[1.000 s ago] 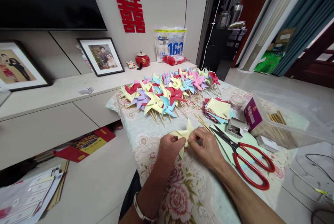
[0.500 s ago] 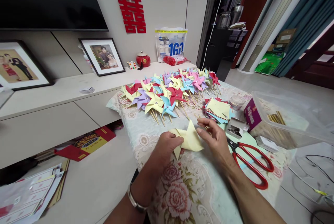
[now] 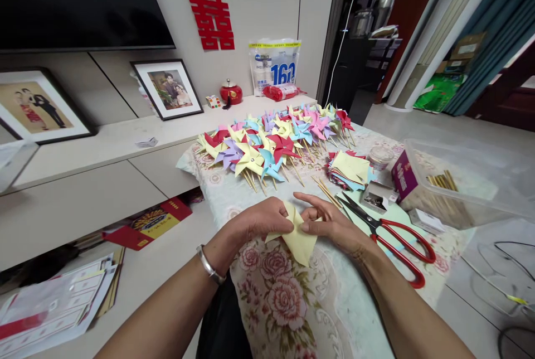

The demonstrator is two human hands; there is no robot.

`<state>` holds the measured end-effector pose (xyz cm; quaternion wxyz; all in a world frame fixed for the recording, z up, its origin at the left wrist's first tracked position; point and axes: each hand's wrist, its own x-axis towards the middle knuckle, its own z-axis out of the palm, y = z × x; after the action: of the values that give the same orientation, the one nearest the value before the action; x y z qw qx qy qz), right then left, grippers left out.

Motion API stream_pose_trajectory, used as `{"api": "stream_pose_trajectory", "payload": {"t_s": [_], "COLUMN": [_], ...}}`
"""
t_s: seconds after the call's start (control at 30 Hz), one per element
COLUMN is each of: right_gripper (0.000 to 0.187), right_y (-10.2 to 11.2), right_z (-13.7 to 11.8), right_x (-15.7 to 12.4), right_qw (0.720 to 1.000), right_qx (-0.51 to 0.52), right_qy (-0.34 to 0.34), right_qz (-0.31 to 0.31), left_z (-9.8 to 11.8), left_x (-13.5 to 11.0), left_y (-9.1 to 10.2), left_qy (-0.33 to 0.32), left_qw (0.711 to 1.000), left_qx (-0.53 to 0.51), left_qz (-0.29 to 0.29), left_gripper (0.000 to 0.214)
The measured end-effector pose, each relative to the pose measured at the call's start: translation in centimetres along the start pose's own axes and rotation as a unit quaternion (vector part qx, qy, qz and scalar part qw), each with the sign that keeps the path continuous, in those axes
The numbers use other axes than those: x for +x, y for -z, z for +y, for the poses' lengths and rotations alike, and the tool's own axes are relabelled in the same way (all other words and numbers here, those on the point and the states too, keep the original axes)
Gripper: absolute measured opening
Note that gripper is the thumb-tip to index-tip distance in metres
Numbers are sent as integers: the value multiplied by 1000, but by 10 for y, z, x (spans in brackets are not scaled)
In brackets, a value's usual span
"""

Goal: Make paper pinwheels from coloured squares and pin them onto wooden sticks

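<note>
The left hand (image 3: 270,221) and, nearer the scissors (image 3: 375,224), the right hand (image 3: 334,226) pinch the yellow paper (image 3: 303,245), its broad corner free.

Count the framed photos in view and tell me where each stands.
2: the left frame at the view's left edge, the right frame nearer the red jar, both on the white cabinet.

A flowered cloth (image 3: 288,300) covered my desk (image 3: 355,314). Beyond my left grip (image 3: 266,218) and my right grip (image 3: 334,228), many-coloured pinwheels (image 3: 271,147) lay crowded together. Just past my right grip I had loose wooden sticks (image 3: 326,191), with a stack of paper squares (image 3: 350,168) behind them. To the right of that grip, red-handled scissors (image 3: 374,223) lay across a pale green sheet (image 3: 395,213); farther right sat a clear plastic tub (image 3: 451,211).
</note>
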<state>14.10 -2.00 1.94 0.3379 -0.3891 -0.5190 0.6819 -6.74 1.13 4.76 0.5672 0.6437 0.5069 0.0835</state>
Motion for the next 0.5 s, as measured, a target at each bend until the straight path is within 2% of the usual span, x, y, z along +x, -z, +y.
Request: {"api": "stream_pose_trajectory", "payload": {"t_s": [0.23,0.5], "right_gripper": [80,80], "right_y": [-3,-2], "right_z": [0,9], "right_x": [0,6], "right_qw": [999,998], "right_qx": [-36,-66], "right_qy": [2,6], "right_qz": [-13,10], "left_z": [13,24], "left_x": [0,0], "left_y": [1,-2], "left_qy": [-15,-30], "left_qw": [996,994], "left_qx": [88,107], "left_qz": [-11,-13], "left_gripper": [25,29]}}
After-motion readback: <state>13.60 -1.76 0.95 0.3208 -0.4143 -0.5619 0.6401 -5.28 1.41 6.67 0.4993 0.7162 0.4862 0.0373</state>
